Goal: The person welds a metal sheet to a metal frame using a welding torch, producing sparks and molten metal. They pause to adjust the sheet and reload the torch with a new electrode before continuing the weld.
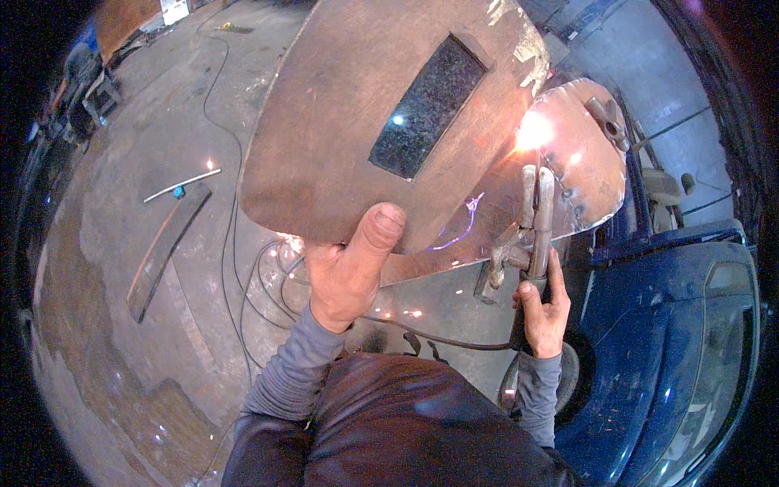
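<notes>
Welding shield [341, 122], a brown hand-held board with a dark window, is being gripped at its lower edge by the left hand [349, 272], above the curved metal sheet [584, 162]. Electrode holder [531, 231] is being clasped by the right hand [544, 312]; the arc [534, 130] is burning. Sparks are being scattered near floor cables [260, 284], so scorching is judged possible; should the shield be dropped lower, eyes are being risked.

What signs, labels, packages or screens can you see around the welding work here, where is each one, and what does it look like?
White rectangular sign or sheet: top edge of the view, left of centre, against a brown board at the far end of the concrete floor; white with small dark marks, too small to make out.
Dark rectangular viewing window: set in the brown hand-held welding shield gripped by the left hand; a glass filter, no display.
No packages visible.
</notes>
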